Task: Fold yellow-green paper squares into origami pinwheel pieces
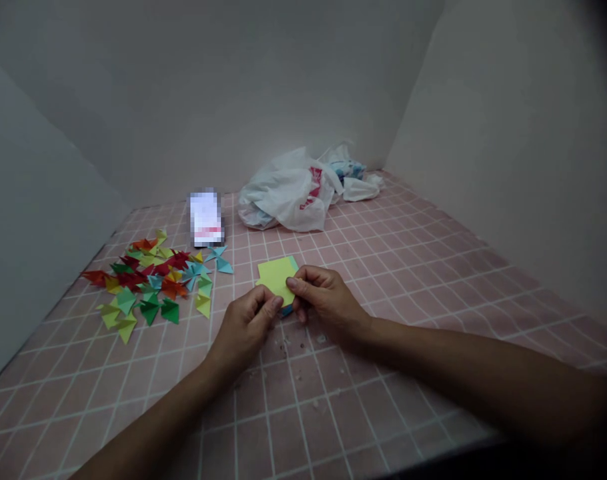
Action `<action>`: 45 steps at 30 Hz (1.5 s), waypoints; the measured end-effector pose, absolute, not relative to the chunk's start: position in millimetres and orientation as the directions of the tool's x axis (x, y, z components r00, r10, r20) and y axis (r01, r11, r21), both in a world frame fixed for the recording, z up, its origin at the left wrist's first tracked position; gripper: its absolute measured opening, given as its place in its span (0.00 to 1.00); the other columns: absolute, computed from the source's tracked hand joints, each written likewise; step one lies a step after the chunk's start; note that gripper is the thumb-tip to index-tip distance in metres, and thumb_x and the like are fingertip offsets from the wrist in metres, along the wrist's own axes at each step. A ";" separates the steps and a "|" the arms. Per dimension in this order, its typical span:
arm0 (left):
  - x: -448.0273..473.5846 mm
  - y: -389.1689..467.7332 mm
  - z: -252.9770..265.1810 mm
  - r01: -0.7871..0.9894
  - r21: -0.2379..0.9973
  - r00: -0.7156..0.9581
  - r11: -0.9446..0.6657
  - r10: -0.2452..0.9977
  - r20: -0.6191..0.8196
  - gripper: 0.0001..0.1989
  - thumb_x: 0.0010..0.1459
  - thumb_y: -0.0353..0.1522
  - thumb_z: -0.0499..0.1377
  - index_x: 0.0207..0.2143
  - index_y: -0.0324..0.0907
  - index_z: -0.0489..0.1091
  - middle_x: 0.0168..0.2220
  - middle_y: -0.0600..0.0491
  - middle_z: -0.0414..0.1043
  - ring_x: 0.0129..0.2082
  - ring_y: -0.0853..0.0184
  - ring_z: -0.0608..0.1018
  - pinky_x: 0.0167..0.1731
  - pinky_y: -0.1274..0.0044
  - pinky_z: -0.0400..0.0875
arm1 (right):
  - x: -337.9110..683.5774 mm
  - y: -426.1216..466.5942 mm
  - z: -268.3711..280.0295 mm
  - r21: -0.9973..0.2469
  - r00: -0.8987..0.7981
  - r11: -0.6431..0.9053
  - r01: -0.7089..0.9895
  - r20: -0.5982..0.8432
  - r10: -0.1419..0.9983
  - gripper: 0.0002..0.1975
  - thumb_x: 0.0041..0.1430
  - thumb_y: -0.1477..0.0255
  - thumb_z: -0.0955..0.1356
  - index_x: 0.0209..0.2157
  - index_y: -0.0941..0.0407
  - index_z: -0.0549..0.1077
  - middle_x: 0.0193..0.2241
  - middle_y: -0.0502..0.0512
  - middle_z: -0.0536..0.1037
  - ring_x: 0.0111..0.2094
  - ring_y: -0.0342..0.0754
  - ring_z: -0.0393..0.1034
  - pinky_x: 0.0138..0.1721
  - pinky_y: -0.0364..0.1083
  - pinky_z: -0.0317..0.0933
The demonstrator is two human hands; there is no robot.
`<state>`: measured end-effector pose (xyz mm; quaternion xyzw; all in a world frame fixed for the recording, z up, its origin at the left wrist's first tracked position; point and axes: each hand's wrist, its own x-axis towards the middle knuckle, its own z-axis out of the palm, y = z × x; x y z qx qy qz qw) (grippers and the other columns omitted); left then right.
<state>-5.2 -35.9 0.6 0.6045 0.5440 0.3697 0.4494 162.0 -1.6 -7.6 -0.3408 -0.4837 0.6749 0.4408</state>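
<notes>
Pink checked cloth [413, 280], meeting grey walls [263, 87]. Left hand [244, 325] and right hand [331, 303]: both pinching yellow paper [275, 276] between them; far edge pointing roughly forward, long axis unclear; hands covering its near side; green and blue edges [294, 262] peeking out. Beyond: folded papers [173, 287] lying left; phone [205, 217], screen pixelated; white bag [288, 190], showing unreadable red lettering [312, 188].

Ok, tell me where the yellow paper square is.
In the head view, the yellow paper square is near the centre, held by the left hand and right hand, to the right of the folded papers.
</notes>
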 end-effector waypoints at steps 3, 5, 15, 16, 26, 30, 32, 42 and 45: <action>-6.9 -35.2 -0.1 0.315 0.949 0.132 0.004 0.990 -0.048 0.17 0.61 0.43 0.56 0.24 0.43 0.62 0.17 0.61 0.60 0.16 0.73 0.63 0.19 0.79 0.56 | 161.5 -1.9 -9.9 -0.944 -0.377 -0.153 -0.292 -0.034 0.926 0.14 0.58 0.64 0.71 0.24 0.56 0.67 0.18 0.45 0.72 0.15 0.37 0.63 0.18 0.39 0.56; -6.9 -34.4 -0.4 0.266 0.964 0.144 0.023 0.988 -0.063 0.17 0.61 0.44 0.57 0.25 0.43 0.64 0.18 0.60 0.62 0.17 0.72 0.65 0.20 0.79 0.58 | 161.1 -2.9 -11.2 -0.947 -0.373 -0.142 -0.287 -0.026 0.927 0.15 0.58 0.63 0.71 0.24 0.56 0.67 0.17 0.45 0.72 0.15 0.37 0.63 0.18 0.39 0.56; -2.5 -37.2 -1.1 0.089 0.993 0.123 0.073 0.989 -0.084 0.16 0.58 0.44 0.61 0.26 0.42 0.65 0.18 0.61 0.65 0.15 0.75 0.64 0.17 0.81 0.56 | 161.6 -7.4 -7.4 -0.954 -0.470 -0.177 -0.243 -0.044 0.882 0.15 0.59 0.62 0.70 0.26 0.57 0.68 0.19 0.47 0.74 0.15 0.38 0.66 0.18 0.38 0.59; -2.6 -37.6 -1.0 0.092 0.993 0.119 0.071 0.990 -0.082 0.16 0.58 0.44 0.61 0.26 0.42 0.65 0.18 0.61 0.64 0.15 0.75 0.63 0.17 0.82 0.56 | 161.6 -7.3 -7.0 -0.955 -0.466 -0.172 -0.241 -0.042 0.884 0.15 0.60 0.62 0.69 0.26 0.57 0.68 0.20 0.47 0.75 0.15 0.38 0.67 0.18 0.39 0.59; -5.8 -38.9 -4.7 0.106 0.991 0.189 0.076 0.977 -0.095 0.19 0.64 0.48 0.55 0.27 0.45 0.61 0.16 0.63 0.58 0.14 0.72 0.61 0.17 0.79 0.56 | 161.8 -8.9 -3.8 -0.981 -0.433 -0.079 -0.174 0.004 0.901 0.19 0.63 0.62 0.67 0.22 0.56 0.64 0.15 0.44 0.66 0.13 0.36 0.59 0.15 0.38 0.52; -7.2 -37.5 -2.5 0.396 0.903 0.075 -0.164 0.986 0.146 0.12 0.65 0.42 0.57 0.32 0.44 0.67 0.26 0.56 0.68 0.25 0.66 0.71 0.28 0.75 0.65 | 161.8 -6.1 -5.3 -0.978 -0.387 -0.096 -0.183 -0.018 0.922 0.19 0.62 0.61 0.67 0.22 0.56 0.64 0.15 0.44 0.67 0.13 0.36 0.58 0.15 0.39 0.50; -9.6 -36.8 -1.3 0.585 0.711 0.092 -0.389 0.904 0.418 0.10 0.59 0.40 0.64 0.37 0.44 0.71 0.36 0.50 0.73 0.36 0.61 0.74 0.38 0.71 0.68 | 161.4 -5.1 -5.6 -0.974 -0.363 -0.114 -0.198 -0.035 0.931 0.19 0.62 0.60 0.67 0.22 0.56 0.64 0.15 0.44 0.67 0.13 0.36 0.58 0.15 0.39 0.51; -8.7 -39.2 7.5 0.423 0.868 -0.099 -0.260 0.939 0.329 0.04 0.57 0.33 0.64 0.30 0.43 0.73 0.27 0.55 0.74 0.28 0.66 0.74 0.33 0.75 0.68 | 160.6 -6.8 -5.6 -0.961 -0.435 -0.113 -0.252 0.008 0.900 0.17 0.65 0.56 0.64 0.31 0.55 0.67 0.18 0.43 0.68 0.14 0.37 0.58 0.16 0.39 0.52; -5.2 -37.3 7.1 0.031 0.999 -0.132 -0.026 0.991 0.030 0.09 0.52 0.36 0.68 0.29 0.41 0.73 0.25 0.56 0.73 0.27 0.69 0.74 0.30 0.78 0.68 | 160.0 -3.8 -10.2 -0.969 -0.465 -0.086 -0.230 0.032 0.885 0.13 0.60 0.61 0.70 0.35 0.55 0.67 0.21 0.43 0.69 0.16 0.37 0.59 0.16 0.38 0.53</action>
